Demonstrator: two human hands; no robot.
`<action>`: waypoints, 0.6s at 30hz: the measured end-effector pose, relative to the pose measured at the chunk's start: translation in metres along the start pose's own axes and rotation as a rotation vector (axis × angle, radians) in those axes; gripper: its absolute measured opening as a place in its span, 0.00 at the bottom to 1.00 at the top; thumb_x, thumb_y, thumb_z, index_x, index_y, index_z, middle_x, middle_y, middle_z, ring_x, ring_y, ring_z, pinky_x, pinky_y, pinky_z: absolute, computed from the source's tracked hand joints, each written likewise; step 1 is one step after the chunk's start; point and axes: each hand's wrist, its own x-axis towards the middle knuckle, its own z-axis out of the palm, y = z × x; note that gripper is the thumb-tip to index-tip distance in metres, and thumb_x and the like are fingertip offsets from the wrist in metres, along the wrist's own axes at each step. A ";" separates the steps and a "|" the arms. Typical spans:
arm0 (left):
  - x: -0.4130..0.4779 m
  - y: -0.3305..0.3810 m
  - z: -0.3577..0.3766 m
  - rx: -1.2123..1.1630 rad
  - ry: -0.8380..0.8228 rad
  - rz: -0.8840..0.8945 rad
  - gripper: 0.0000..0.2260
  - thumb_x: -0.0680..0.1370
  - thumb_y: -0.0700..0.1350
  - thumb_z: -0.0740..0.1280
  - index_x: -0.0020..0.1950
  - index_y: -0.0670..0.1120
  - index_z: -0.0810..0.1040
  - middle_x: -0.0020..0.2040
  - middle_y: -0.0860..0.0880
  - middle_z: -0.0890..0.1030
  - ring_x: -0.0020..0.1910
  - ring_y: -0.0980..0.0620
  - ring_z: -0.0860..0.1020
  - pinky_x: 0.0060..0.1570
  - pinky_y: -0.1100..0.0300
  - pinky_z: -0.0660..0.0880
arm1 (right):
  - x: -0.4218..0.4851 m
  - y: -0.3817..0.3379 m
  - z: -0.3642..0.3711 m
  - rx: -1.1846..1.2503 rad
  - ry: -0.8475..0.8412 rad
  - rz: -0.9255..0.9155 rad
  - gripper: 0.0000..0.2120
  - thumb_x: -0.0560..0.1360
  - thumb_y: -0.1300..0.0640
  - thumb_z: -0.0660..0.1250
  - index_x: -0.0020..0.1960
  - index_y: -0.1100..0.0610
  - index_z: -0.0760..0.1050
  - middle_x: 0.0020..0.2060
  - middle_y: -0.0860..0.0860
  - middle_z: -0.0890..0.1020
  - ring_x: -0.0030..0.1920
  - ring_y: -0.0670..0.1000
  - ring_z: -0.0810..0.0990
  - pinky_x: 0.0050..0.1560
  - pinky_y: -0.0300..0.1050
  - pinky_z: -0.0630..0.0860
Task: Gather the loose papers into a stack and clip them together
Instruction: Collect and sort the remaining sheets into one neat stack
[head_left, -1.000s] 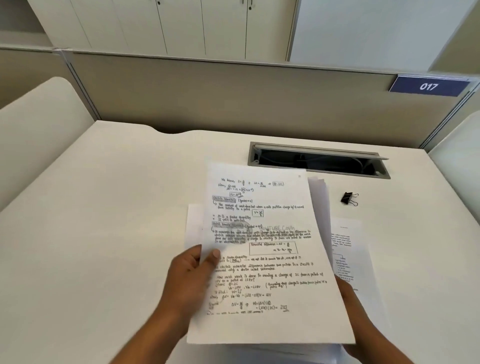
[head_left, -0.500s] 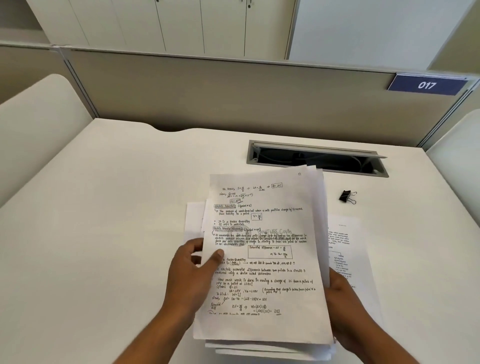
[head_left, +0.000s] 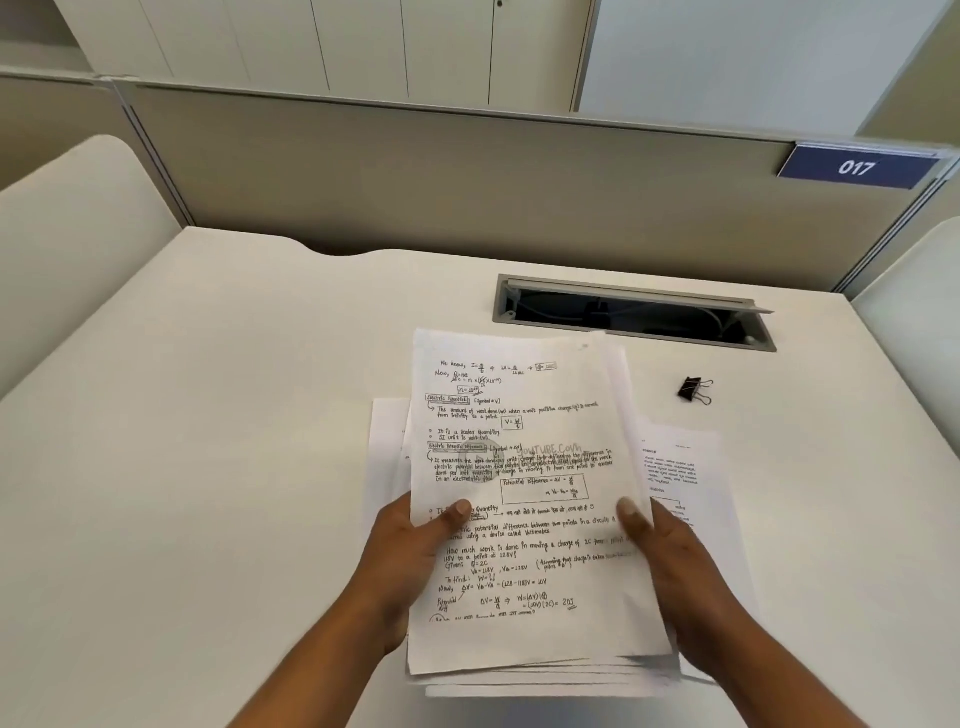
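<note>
A stack of white papers (head_left: 524, 457), its top sheet covered in handwritten notes, is held above the white desk (head_left: 218, 467). My left hand (head_left: 405, 566) grips its left edge with the thumb on top. My right hand (head_left: 670, 561) grips the right edge, thumb on top too. The sheets' lower edges are fanned and uneven. One loose printed sheet (head_left: 685, 478) lies flat on the desk under the stack's right side, and another white sheet (head_left: 387, 447) pokes out on the left. A black binder clip (head_left: 695, 389) lies on the desk to the right, apart from both hands.
An open cable slot (head_left: 634, 314) with a raised metal lid is set into the desk behind the papers. A beige partition (head_left: 467, 176) with a blue "017" plate (head_left: 857, 167) closes off the back. Curved side panels stand at left and right.
My right hand has come up from under the stack to clasp its right edge with the thumb on top. The sheets have drawn closer together into one pile.
</note>
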 end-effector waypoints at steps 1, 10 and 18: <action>-0.001 0.000 0.001 -0.013 -0.006 0.002 0.09 0.78 0.42 0.71 0.59 0.45 0.83 0.51 0.43 0.88 0.49 0.41 0.87 0.49 0.43 0.83 | 0.000 -0.001 0.000 0.003 -0.018 -0.019 0.11 0.78 0.54 0.64 0.58 0.53 0.81 0.53 0.54 0.87 0.51 0.56 0.86 0.55 0.58 0.80; -0.003 -0.003 0.000 -0.010 -0.017 0.031 0.09 0.79 0.43 0.69 0.59 0.45 0.82 0.51 0.45 0.88 0.50 0.43 0.87 0.52 0.45 0.83 | 0.001 -0.001 -0.009 0.057 -0.124 -0.044 0.18 0.73 0.56 0.71 0.62 0.59 0.79 0.55 0.59 0.85 0.54 0.63 0.85 0.53 0.59 0.81; -0.002 -0.003 -0.013 0.027 0.069 0.086 0.07 0.79 0.42 0.70 0.56 0.44 0.83 0.47 0.43 0.89 0.44 0.42 0.88 0.44 0.48 0.84 | 0.003 0.000 -0.031 -0.240 0.046 0.008 0.14 0.79 0.49 0.63 0.57 0.56 0.82 0.48 0.53 0.87 0.48 0.56 0.86 0.52 0.52 0.80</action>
